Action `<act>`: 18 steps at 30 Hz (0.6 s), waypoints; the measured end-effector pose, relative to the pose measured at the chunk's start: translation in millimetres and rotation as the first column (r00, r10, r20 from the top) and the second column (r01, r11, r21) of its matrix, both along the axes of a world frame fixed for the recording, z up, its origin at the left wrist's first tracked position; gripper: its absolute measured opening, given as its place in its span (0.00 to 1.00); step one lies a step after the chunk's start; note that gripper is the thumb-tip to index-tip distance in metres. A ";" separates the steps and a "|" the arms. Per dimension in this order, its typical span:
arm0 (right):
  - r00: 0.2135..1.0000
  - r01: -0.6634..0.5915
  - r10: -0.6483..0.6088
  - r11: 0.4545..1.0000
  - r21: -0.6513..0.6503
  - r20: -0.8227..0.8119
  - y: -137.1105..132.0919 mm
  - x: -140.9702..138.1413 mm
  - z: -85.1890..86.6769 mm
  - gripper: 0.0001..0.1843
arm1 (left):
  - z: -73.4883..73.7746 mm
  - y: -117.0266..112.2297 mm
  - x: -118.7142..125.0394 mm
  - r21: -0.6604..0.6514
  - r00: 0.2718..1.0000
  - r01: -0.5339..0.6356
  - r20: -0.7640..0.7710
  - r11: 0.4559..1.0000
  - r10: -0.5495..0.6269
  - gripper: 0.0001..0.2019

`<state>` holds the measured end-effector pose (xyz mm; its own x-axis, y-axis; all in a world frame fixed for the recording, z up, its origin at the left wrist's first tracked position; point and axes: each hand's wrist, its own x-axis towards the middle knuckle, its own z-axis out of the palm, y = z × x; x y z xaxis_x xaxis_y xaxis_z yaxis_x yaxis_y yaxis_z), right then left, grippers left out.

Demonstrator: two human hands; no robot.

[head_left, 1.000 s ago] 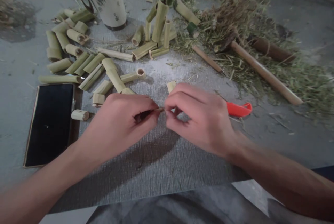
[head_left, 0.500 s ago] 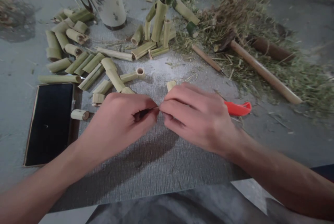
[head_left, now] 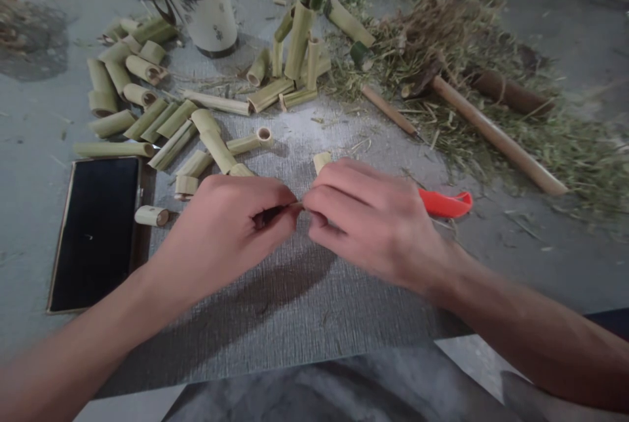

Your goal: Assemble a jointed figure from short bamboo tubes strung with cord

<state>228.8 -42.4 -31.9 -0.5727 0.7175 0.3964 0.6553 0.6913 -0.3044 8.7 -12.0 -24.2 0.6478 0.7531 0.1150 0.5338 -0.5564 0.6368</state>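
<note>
One thin sliver (head_left: 297,205), lying left to right, is pinched in closed grip by left hand (head_left: 230,222) and right hand (head_left: 381,229).

L hand (head_left: 230,225): thumb + index tips pinched, knuckles up | R hand (head_left: 373,219): fingers curled, tips v. close to L's | L forearm (head_left: 113,324): bare, slants fr lower L | R forearm (head_left: 531,327): bare, fr lower R

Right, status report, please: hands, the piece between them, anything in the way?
Left hand pinches thin sliver, mostly hidden. Right hand at its other end, grip unclear. Red handle partly behind right hand; nothing seen blocking.
</note>
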 end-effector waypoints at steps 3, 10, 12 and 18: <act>0.997 0.019 -0.016 0.999 0.032 -0.071 0.5 1.8 -3.0 0.14 | -0.8 0.6 -0.9 -0.002 1.000 -0.002 0.001 1.000 0.002 0.16; 0.983 0.072 -0.072 0.997 -0.008 -0.166 2.1 3.4 0.2 0.15 | -2.0 0.9 -1.7 0.007 1.000 -0.016 -0.008 1.000 0.016 0.17; 0.980 0.069 -0.073 0.997 -0.031 -0.187 2.7 4.0 1.3 0.15 | -2.2 0.4 -1.6 0.005 1.000 -0.019 -0.018 1.000 0.019 0.17; 0.976 0.049 -0.064 0.996 -0.076 -0.207 4.1 7.8 -1.5 0.13 | -0.1 0.4 -0.7 -0.006 1.000 -0.019 -0.023 1.000 0.019 0.18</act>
